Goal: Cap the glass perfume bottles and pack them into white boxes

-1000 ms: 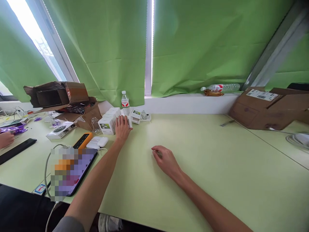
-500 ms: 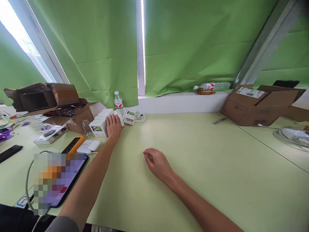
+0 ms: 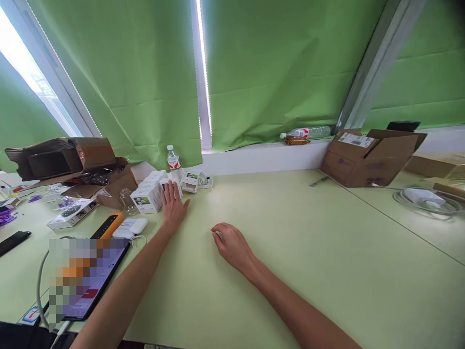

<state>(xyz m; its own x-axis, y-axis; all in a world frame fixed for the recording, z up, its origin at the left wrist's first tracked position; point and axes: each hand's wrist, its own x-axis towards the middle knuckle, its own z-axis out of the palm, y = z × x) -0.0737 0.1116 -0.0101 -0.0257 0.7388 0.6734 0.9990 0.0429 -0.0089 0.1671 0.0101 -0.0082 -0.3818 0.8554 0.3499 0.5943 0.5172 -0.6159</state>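
My left hand point(image 3: 175, 207) reaches out to the left of centre, with its fingers straight and its thumb spread. Its fingertips lie against the front of a small white box point(image 3: 165, 181), which they partly cover. Just left of it, more white boxes point(image 3: 147, 198) with green pictures on them stand grouped together. A small white box point(image 3: 190, 182) with an open side sits to the right of my fingers. My right hand point(image 3: 232, 246) rests on the table, fingers loosely curled in and thumb close to them. I see nothing in its grasp.
A clear bottle point(image 3: 174, 162) stands behind the boxes. At the left are an orange power bank point(image 3: 109, 224), a white charger point(image 3: 128, 228), a tablet point(image 3: 98, 286) and a cardboard box point(image 3: 94, 157). Another cardboard box point(image 3: 359, 162) and a coiled cable point(image 3: 425, 199) are at the right.
My left hand has drawn slightly back from over the white boxes, its fingers straighter and its thumb wider apart. My right hand keeps its pose. The view has turned a little to the right.
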